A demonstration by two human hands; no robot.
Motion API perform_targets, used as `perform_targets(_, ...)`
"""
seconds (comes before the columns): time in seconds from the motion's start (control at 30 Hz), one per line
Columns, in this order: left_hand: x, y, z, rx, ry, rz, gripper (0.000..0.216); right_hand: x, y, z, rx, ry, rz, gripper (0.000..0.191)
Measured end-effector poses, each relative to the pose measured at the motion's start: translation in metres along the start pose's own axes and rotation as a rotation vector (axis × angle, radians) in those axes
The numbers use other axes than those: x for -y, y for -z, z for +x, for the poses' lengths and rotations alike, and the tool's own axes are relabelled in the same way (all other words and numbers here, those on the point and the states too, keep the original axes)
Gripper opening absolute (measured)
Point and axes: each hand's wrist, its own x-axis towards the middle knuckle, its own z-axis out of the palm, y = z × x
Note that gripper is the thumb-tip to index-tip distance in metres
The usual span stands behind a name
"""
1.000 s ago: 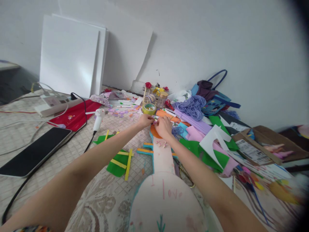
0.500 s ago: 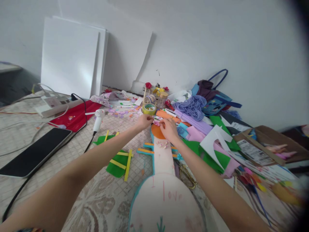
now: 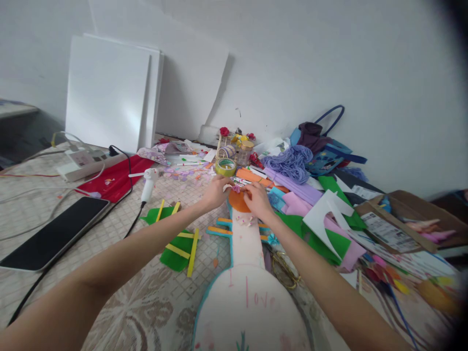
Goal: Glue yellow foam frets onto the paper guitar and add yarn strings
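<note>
A guitar-shaped craft [image 3: 249,243] lies lengthwise before me, with a white body, a blue edge, an orange round head [image 3: 239,202] and "I love" written on it. At the top of that head, my left hand [image 3: 216,193] and my right hand [image 3: 258,199] face each other with fingers pinched. Between the fingertips shows a small pink piece [image 3: 236,188], apparently gripped from both sides; its kind is too small to tell. Orange and blue strips [image 3: 221,231] stick out from both sides of the neck.
A glue gun [image 3: 148,185] stands left of my left hand, near green felt with yellow strips [image 3: 179,249]. A roll of tape [image 3: 225,167] sits just beyond the hands. Purple yarn [image 3: 290,163] and felt scraps pile up at right. A black tablet [image 3: 58,231] and a power strip [image 3: 91,165] lie left.
My left hand has come slightly down and toward the body, its fingers more curled. The small piece looks turned, showing more pink and less white. My right hand stays nearly in place.
</note>
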Motion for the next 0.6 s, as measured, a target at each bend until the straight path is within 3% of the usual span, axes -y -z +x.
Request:
perform_targets(0.13, -0.007, 0.006, -0.009, 0.048, -0.065, 0.039, 0.022, 0.002, 0.009, -0.003, -0.014, 0.003, 0.078, 0.023)
perform_targets(0.3, -0.016, 0.022, -0.023, 0.056, -0.046, 0.045, 0.017, 0.000, 0.035, -0.019, -0.110, -0.013, 0.214, 0.018)
perform_targets(0.47, -0.039, 0.050, -0.054, 0.059, 0.005, 0.003, 0.009, -0.003, 0.067, -0.059, -0.236, -0.040, 0.335, 0.016)
perform_targets(0.6, -0.073, 0.070, -0.083, -0.020, 0.094, -0.153, 0.019, -0.007, 0.076, -0.097, -0.348, -0.119, 0.404, 0.018)
